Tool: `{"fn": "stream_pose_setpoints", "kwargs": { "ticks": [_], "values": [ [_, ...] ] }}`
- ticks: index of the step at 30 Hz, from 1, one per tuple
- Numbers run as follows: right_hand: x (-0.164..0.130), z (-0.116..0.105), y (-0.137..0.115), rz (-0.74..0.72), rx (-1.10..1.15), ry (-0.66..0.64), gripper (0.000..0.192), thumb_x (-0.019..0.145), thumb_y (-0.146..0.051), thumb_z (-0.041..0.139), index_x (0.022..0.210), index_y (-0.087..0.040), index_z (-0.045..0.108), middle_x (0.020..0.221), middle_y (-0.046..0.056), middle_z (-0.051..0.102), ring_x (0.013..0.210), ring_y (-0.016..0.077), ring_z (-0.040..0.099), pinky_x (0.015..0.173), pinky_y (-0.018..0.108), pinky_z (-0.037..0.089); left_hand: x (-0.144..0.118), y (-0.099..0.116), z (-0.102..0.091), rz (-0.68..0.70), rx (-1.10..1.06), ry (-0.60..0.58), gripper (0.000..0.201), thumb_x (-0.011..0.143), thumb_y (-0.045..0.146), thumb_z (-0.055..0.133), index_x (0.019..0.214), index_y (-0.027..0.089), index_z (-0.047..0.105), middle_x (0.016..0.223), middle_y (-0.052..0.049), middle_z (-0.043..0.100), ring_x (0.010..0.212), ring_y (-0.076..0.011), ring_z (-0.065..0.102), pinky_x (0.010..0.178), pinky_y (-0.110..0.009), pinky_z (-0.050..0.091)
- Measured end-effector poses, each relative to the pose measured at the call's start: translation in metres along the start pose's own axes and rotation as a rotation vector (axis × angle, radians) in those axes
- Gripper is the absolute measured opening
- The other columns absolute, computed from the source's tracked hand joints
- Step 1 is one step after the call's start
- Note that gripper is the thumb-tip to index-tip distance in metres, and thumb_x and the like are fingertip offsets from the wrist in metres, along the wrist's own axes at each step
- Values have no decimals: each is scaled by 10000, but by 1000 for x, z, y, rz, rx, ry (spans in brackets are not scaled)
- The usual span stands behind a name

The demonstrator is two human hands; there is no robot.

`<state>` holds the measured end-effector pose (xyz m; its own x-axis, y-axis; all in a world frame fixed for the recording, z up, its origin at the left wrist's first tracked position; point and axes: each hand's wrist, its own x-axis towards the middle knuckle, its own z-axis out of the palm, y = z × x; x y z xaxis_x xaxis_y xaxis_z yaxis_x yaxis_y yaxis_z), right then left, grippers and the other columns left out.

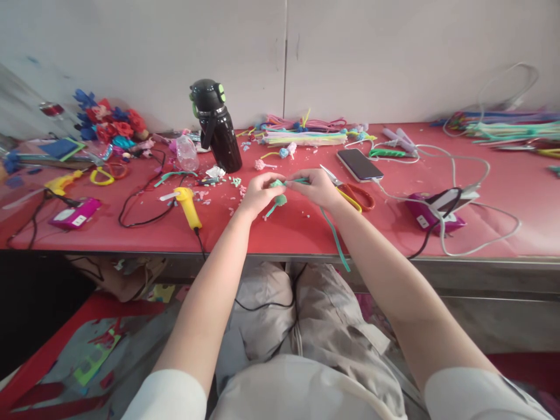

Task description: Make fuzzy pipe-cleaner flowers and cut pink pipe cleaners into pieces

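Note:
My left hand [259, 194] pinches a small mint-green fuzzy shape [280, 200] over the front part of the red table. In my right hand [317, 185], the fingers close on a green pipe cleaner [336, 236], whose loose end hangs below the wrist past the table edge. The two hands almost meet, and a stretch of green stem spans them. Scissors [355, 197] with red and yellow handles lie just right of my right hand. A yellow glue gun [188, 208] rests to the left of my left hand.
A black bottle [221, 131] stands behind my left hand. Bundled pipe cleaners [306, 137] lie along the wall. A phone [359, 164] trails a white cable toward a purple box [433, 213]. Scraps and a second glue gun [63, 182] lie left. The red table [280, 236] ends near my lap.

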<state>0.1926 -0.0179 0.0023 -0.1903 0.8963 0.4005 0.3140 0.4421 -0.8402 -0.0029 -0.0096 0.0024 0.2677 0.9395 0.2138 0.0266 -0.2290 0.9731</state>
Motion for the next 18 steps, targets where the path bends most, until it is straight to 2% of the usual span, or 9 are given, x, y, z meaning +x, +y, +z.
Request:
{"fn": "stream_pose_setpoints", "kwargs": {
  "ticks": [7,10,13,15,18],
  "values": [
    [-1,1,0,15,36,5,372,797,-520,787,857,-153,795,785,50,746,693,159,600,669,297,471,-2,2,2,73,87,47,203,718,220,761,918,188,744,854,-18,717,781,-145,636,717,-268,525],
    [-1,-2,-2,46,135,-61,360,790,-448,799,970,-137,786,745,29,708,609,125,543,596,287,435,-1,2,1,83,89,82,187,726,221,761,911,192,752,819,-7,691,770,-140,619,713,-260,509],
    [-2,-5,-2,108,277,-121,435,758,-383,826,1089,-116,738,649,-17,637,542,99,489,545,269,405,0,-1,-1,85,25,92,178,723,231,775,897,197,756,785,7,662,729,-122,592,696,-251,496],
    [-2,-6,-2,123,327,-143,493,752,-391,850,1136,-119,702,621,-33,616,550,106,513,550,262,416,2,-3,-3,65,-63,87,185,714,239,788,893,202,756,781,13,655,719,-113,592,696,-248,500],
    [-1,-5,0,121,322,-147,494,782,-491,851,1094,-148,681,627,-25,624,567,120,551,558,264,435,4,-3,-4,4,-183,69,198,694,230,785,887,208,748,787,14,658,728,-110,606,701,-244,505]
  ]
}}
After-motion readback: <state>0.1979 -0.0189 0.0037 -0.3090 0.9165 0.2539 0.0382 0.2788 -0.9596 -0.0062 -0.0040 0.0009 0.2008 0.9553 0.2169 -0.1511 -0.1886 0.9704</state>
